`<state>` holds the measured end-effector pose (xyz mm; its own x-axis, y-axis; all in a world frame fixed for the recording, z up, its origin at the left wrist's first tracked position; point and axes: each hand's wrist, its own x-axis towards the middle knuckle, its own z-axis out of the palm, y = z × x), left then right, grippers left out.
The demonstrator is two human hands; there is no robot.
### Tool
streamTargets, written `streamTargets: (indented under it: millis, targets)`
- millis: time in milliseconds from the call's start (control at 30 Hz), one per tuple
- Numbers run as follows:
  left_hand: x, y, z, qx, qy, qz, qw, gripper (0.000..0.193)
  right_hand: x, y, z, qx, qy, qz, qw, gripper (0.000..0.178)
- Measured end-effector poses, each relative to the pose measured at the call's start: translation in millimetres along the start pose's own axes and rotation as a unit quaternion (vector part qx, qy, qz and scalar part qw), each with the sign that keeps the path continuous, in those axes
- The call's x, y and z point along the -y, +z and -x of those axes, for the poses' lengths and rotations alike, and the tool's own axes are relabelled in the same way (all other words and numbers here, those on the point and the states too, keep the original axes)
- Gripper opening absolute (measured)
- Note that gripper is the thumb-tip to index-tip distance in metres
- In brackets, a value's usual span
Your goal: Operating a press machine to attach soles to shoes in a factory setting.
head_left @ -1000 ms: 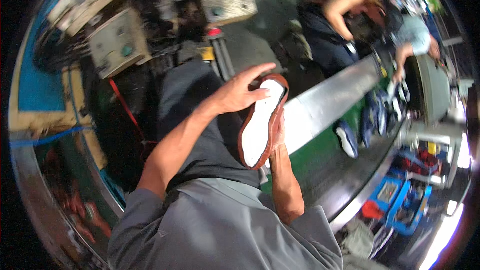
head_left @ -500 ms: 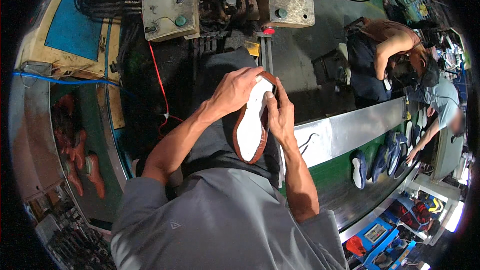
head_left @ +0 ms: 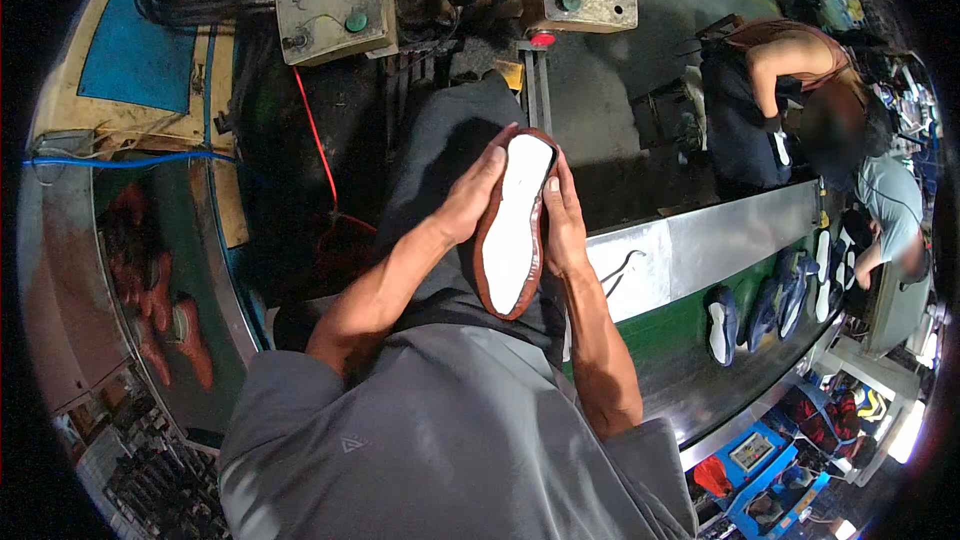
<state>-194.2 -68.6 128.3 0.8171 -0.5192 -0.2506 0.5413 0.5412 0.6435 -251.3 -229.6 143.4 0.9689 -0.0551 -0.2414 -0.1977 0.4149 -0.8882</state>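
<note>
Brown shoe (head_left: pixel 513 225), bottom up, held between left hand (head_left: pixel 468 197) and right hand (head_left: pixel 566 228). Upper (head_left: pixel 480 265) looks shaped already; white bottom (head_left: pixel 508 252) has no tread yet.

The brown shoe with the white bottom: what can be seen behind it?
Dark trousers show behind the brown shoe, which the left hand and right hand hold between them. The shoe's far side and the trousers directly behind it are covered.
</note>
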Motion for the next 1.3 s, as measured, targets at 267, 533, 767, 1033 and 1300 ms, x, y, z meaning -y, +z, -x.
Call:
streamTargets:
  millis: [267, 533, 767, 1033, 1300]
  targets:
    - [6, 4, -9, -0.073, 0.101, -0.351, 0.928, 0.058, 14, 7, 10, -0.034, 0.009, 0.233, 0.972, 0.076]
    - [-23, 10, -30, -0.164, 0.169, -0.484, 0.843, 0.048, 51, 33, 90, 0.082, -0.152, 0.724, 0.668, 0.089]
    - [-54, -6, -47, -0.063, 0.271, -0.657, 0.700, 0.021, 50, 18, 97, 0.108, -0.169, 0.731, 0.652, 0.087]
    - [-52, -23, -42, -0.108, 0.270, -0.653, 0.700, 0.019, 46, 5, 86, 0.133, -0.220, 0.735, 0.628, 0.087]
    - [-53, -32, -57, -0.133, 0.235, -0.642, 0.717, 0.025, 61, 5, 74, 0.163, -0.162, 0.750, 0.621, 0.087]
